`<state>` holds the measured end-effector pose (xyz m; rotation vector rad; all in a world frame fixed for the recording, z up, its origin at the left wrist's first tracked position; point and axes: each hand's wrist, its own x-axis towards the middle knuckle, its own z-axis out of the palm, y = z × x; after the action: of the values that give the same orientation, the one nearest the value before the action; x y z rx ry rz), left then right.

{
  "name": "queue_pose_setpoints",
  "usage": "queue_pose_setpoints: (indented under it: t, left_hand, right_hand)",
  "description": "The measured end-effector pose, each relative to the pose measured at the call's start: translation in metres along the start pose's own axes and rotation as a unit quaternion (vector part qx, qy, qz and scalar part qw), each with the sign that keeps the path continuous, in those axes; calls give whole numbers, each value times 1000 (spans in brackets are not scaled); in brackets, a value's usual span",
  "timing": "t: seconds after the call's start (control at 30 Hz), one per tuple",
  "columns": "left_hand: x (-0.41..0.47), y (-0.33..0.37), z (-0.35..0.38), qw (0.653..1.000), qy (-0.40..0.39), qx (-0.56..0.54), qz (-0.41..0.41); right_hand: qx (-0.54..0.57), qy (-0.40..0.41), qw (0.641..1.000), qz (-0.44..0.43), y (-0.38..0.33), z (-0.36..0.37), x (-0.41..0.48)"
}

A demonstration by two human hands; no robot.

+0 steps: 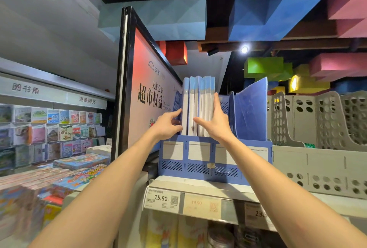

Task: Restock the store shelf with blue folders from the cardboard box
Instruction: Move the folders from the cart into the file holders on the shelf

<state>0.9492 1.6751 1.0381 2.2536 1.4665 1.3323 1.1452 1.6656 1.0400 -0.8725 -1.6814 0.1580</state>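
Several blue folders (198, 97) stand upright, spines toward me, in the left slot of a blue file rack (206, 158) on the top shelf (198, 185). My left hand (168, 123) touches the left side of the bunch, index finger stretched along the outermost folder. My right hand (215, 119) lies flat against the right side and front of the bunch, fingers straight, thumb across the spines. Both hands press the folders together. The cardboard box is out of view.
A black-framed sign board (139, 93) stands close on the left of the rack. Grey perforated file racks (317, 128) fill the shelf to the right. Price tags (164, 199) line the shelf edge. Books and card displays (51, 128) lie lower left.
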Motion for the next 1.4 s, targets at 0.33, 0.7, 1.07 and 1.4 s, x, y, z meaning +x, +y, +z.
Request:
queue_pose_setpoints:
  t: [0.33, 0.7, 1.07, 1.4]
  left_hand:
    - [-45, 41, -6, 994, 104, 30, 21]
    - [-195, 96, 7, 975, 209, 28, 75]
    - [-373, 80, -32, 960, 271, 54, -36]
    - [-562, -5, -80, 916, 323, 99, -214]
  right_hand:
    - [-18, 61, 997, 39, -6, -32, -50]
    - [149, 18, 989, -10, -45, -20, -159]
    - [296, -89, 951, -10, -113, 36, -281]
    - [373, -268, 887, 49, -182, 165, -439]
